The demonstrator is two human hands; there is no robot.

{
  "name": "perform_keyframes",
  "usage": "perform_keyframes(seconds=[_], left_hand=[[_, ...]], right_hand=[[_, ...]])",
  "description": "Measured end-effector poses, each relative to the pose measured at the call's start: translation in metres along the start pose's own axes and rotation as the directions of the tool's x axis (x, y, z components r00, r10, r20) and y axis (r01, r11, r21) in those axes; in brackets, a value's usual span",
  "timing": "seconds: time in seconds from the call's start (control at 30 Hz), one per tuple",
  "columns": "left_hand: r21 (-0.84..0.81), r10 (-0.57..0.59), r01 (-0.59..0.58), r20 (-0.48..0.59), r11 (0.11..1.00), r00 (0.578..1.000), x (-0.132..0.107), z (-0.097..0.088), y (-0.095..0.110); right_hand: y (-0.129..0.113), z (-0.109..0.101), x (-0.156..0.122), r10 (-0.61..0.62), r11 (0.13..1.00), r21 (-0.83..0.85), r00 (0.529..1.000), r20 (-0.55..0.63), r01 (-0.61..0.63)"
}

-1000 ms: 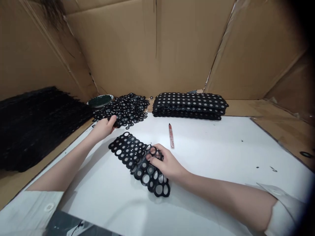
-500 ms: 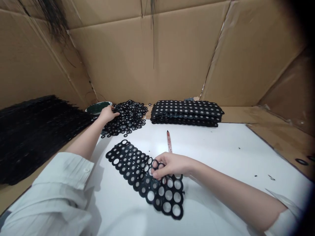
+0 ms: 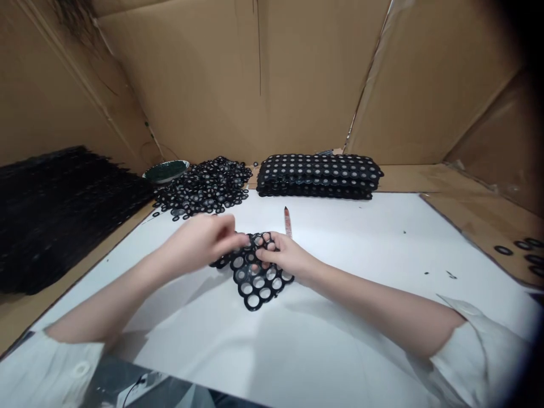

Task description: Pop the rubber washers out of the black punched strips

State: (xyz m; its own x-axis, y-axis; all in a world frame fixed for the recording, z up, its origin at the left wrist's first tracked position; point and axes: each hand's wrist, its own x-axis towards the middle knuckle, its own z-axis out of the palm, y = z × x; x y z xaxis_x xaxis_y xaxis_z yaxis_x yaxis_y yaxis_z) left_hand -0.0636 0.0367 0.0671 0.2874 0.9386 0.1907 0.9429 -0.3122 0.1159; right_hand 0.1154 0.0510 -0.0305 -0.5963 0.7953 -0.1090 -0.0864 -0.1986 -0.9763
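Note:
My right hand point(image 3: 289, 258) pinches a sheet of joined black rings point(image 3: 256, 290) between thumb and fingers, lifting it off the white tabletop. Over the sheet's left part is my left hand point(image 3: 202, 243), thumb and finger closed at the rings along the upper edge. Anything small between those left fingertips is too hidden to make out. The left hand covers much of the sheet's far end. Behind it lies a pile of small loose black rings point(image 3: 212, 184). A red pen-like tool with a dark tip point(image 3: 288, 221) rests just beyond the right hand.
A stack of finished-looking ring sheets point(image 3: 318, 173) stands at the back. Left of the pile sits a shallow dish point(image 3: 165, 171) with dark green contents. A big bundle of black strands point(image 3: 63, 215) fills the left side. Loose rings point(image 3: 504, 250) lie at right; cardboard walls point(image 3: 323, 79) enclose the table.
My left hand has come back from the loose-ring pile to the sheet. The right hand has raised and turned the sheet, which lay stretched out towards the pile. The view has shifted slightly.

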Motion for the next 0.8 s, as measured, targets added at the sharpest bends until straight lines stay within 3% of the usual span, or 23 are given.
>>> perform_keyframes(seconds=[0.03, 0.1, 0.27, 0.4, 0.53, 0.6, 0.67, 0.73, 0.8], left_hand=[[-0.003, 0.049, -0.049, 0.106, 0.999, 0.993, -0.010, 0.003, 0.011], [0.043, 0.125, -0.135, 0.186, 0.990, 0.975, -0.024, 0.009, 0.025], [0.117, 0.109, -0.134, 0.199, 0.984, 0.974, -0.031, 0.031, 0.023], [0.024, 0.112, -0.123, 0.269, 0.992, 0.957, -0.030, 0.045, 0.019], [-0.105, 0.153, -0.128, 0.286, 0.986, 0.946, -0.029, 0.047, 0.019], [-0.144, 0.103, -0.073, 0.217, 0.987, 0.971, -0.027, 0.042, 0.016], [-0.168, -0.070, 0.074, 0.030, 0.983, 0.997, -0.025, 0.035, 0.011], [-0.193, -0.220, 0.187, -0.166, 0.963, 0.961, -0.024, 0.030, 0.006], [-0.166, -0.176, 0.139, -0.228, 0.976, 0.958, -0.026, 0.031, 0.005]], right_hand=[[0.001, 0.000, 0.000, -0.018, 1.000, -0.001, 1.000, -0.010, 0.018], [0.002, 0.001, -0.002, -0.050, 0.999, -0.016, 0.999, -0.012, 0.049], [0.003, 0.002, -0.005, -0.061, 0.997, -0.052, 0.998, 0.010, 0.061], [0.002, 0.002, -0.006, -0.087, 0.991, -0.097, 0.995, 0.043, 0.091], [0.001, 0.004, -0.008, -0.066, 0.997, -0.043, 0.991, 0.115, 0.071], [0.000, 0.006, -0.009, -0.052, 0.997, -0.049, 0.993, 0.106, 0.057], [-0.001, 0.007, -0.011, -0.027, 0.997, -0.066, 0.996, 0.089, 0.033], [0.000, 0.006, -0.011, 0.000, 0.997, -0.079, 0.997, 0.083, 0.006], [0.000, 0.005, -0.011, 0.018, 0.997, -0.075, 0.996, 0.088, -0.012]])
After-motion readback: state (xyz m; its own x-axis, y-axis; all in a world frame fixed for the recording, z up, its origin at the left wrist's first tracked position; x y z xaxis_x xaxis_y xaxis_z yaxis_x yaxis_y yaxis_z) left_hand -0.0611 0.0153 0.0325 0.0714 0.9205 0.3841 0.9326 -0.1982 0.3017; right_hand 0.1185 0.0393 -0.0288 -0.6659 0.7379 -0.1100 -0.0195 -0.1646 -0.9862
